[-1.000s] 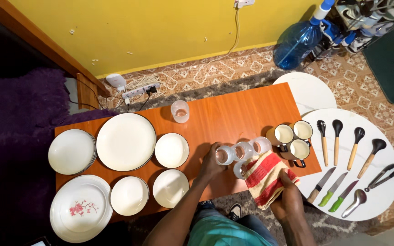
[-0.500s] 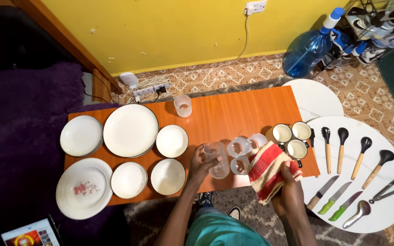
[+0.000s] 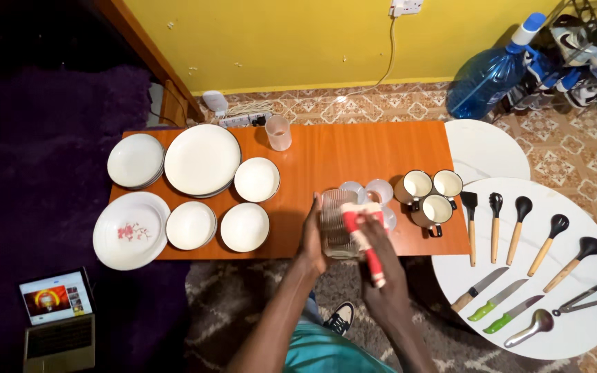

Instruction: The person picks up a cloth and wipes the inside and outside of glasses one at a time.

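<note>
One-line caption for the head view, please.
Left hand holds clear ribbed glass; right hand presses red-striped cloth against it.

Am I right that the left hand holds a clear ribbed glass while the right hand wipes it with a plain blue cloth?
Not quite. The cloth is red with pale yellow stripes, not plain blue, as the head view shows. The rest holds: the left hand holds the clear ribbed glass while the right hand wipes it.

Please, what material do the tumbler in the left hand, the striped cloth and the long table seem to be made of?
Tumbler: clear ribbed glass or hard plastic; the fingers show through it, and I cannot tell which. Striped cloth: soft woven fabric, probably cotton towelling, since it folds and bunches. Long table: wood or wood-look laminate, orange-brown, with faint grain and a smooth sheen.
</note>
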